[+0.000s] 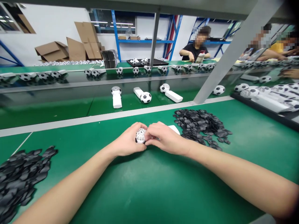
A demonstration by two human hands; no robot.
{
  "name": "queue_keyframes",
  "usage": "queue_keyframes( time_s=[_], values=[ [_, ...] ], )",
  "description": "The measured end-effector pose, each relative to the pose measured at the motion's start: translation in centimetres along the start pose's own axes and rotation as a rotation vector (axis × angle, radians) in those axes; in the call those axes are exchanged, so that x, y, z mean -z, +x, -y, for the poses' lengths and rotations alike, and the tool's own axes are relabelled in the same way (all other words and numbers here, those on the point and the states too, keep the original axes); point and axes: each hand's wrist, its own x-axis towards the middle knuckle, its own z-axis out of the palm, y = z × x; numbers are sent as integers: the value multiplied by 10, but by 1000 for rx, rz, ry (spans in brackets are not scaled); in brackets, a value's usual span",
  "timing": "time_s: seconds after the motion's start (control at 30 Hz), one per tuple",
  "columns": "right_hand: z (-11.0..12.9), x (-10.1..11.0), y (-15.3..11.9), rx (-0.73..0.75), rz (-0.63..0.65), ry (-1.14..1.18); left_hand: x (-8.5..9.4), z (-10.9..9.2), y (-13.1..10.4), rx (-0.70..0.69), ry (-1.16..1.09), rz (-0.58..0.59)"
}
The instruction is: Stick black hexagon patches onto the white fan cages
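My left hand (pixel 127 140) is wrapped around the ball end of a soccer-ball handheld fan (pixel 140 136), whose white grille faces up toward me. Its white handle (pixel 174 129) sticks out to the right behind my right hand (pixel 164 137). The right fingers are bent and pinched against the ball's right side; anything between them is hidden. Close beyond my right hand lies a pile of small black pieces (pixel 202 124). A heap of larger black pieces (pixel 23 174) lies to the left of my left forearm.
Three similar fans (pixel 146 97) lie on the green belt beyond the pale rail (pixel 93 119). A black tray (pixel 268 109) of fans stands at right. A slanted grey post (pixel 219 59) rises from the rail. Across the line, a co-worker in black (pixel 195 49) sits; others are farther right.
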Motion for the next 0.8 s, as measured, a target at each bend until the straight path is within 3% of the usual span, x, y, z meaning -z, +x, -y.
queue_keyframes(
  time_s=[0.23, 0.37, 0.47, 0.63, 0.7, 0.8],
  values=[
    [-2, -2, 10, -210, 47, 215, -6, 1, -3, -38, -6, -48],
    [3, 6, -3, -199, -100, 13, -6, 5, -15, -21, -15, -135],
    [6, 19, -42, -169, -201, -120, 16, 19, -19, 82, 39, -247],
    [-17, 18, -127, 3, -236, -566, 85, 70, 3, 292, 310, -645],
    [-33, 11, -147, 60, -189, -713, 106, 93, 14, 346, 401, -735],
    [-56, 1, -155, 178, -196, -840, 115, 118, 25, 416, 505, -775]
  ],
)
